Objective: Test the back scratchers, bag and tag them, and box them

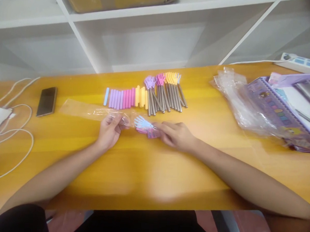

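Observation:
Between thumb and fingers, my left hand (111, 131) pinches the end of a long clear plastic bag (85, 110), which stretches off to the left. My right hand (177, 135) is closed around a back scratcher with a light-blue claw-shaped head (142, 122); its head points left, close to the bag's end. Under that head lies a small pink and purple printed card or packet (152, 132), partly covered. Just behind my hands rest several metal-handled back scratchers (169, 94) with purple, pink, yellow and blue heads. Left of them is a row of coloured tubes (124, 99).
A phone (46, 101) and white cables (30, 140) lie on the left. To the right are a pile of clear bags (239, 99), a purple printed box (272, 105) and a power strip (303, 63). White shelving (148, 43) backs the table.

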Tool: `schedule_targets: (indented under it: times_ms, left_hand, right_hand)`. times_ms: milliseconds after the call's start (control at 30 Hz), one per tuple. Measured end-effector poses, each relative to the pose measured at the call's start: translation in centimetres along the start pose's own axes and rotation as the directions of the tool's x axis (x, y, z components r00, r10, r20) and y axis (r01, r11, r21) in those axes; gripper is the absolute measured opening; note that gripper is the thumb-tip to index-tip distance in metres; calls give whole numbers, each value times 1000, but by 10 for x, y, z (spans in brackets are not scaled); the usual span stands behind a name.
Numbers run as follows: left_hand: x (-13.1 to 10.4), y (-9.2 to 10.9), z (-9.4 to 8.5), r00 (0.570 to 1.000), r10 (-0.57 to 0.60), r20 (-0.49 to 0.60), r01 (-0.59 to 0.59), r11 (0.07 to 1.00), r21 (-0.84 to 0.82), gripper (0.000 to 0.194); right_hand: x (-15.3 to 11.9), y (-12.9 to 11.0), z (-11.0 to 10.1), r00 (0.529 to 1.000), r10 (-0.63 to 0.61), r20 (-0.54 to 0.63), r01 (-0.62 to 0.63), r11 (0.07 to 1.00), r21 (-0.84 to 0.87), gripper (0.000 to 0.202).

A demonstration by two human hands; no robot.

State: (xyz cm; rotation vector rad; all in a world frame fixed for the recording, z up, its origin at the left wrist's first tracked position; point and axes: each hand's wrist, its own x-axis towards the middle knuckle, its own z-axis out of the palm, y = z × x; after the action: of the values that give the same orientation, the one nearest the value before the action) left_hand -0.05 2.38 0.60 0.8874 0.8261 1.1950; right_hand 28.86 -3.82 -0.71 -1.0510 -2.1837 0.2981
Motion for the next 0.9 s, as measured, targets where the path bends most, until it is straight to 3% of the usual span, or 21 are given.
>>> schedule_targets:
  times_ms: [133, 333, 567, 733, 900]
  left_hand:
    - [4, -1, -4, 999, -4, -34, 2, 998, -59, 42]
    - [6, -2, -3, 1000, -14, -26, 13, 998, -67, 44]
    - [-1, -1, 3, 993, 15, 115, -26, 995, 91, 41]
    - [-1, -12, -7, 995, 48, 89, -62, 985, 163, 34]
    - [-3, -21, -16, 991, 64, 116, -93, 960, 264, 36]
  right_hand:
    - [1, 2, -1, 999, -39, 11, 41, 987, -153, 39]
    - [4, -1, -3, 997, -65, -46, 58, 987, -151, 33]
    - [4, -2, -2, 987, -150, -48, 138, 970, -200, 29]
    - [4, -2, -1, 975, -220, -34, 209, 956, -207, 26]
    - [1, -6, 4, 992, -124, -33, 117, 978, -171, 50]
